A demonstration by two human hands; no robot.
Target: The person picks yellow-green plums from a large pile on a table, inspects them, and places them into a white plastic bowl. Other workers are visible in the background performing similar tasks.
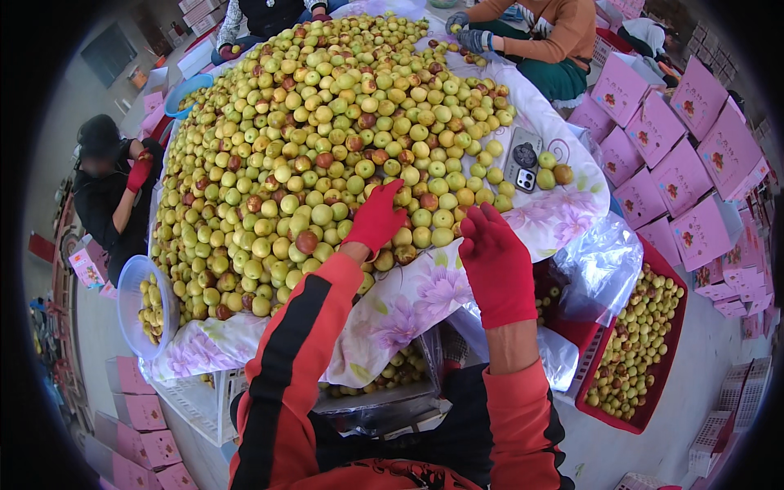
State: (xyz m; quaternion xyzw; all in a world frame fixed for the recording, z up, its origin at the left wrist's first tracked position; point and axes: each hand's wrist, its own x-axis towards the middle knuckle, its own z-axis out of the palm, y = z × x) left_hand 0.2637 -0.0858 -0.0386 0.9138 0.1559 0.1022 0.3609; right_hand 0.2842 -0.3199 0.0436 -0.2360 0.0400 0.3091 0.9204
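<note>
A large heap of yellow-green and reddish-brown jujubes [318, 141] covers the table before me. My left hand [378, 219], in a red knit glove, reaches onto the heap's near right side. Its thumb and fingers are spread against the fruit, and its palm is hidden. In a matching glove, my right hand [497, 266] is raised over the near edge of the flowered tablecloth [398, 318]. Its fingers are bent, and I cannot tell whether fruit lies behind them. A smartphone [524, 160] in a grey case rests beyond it, beside several loose jujubes [554, 171].
A red crate [664, 361] of jujubes stands low at right, with clear plastic film [597, 263] beside it. A carton [373, 401] with jujubes sits under the table edge. Plastic basins [128, 306] flank the heap at left. Pink boxes [658, 138] are stacked at right. Co-workers [539, 43] sit around the table.
</note>
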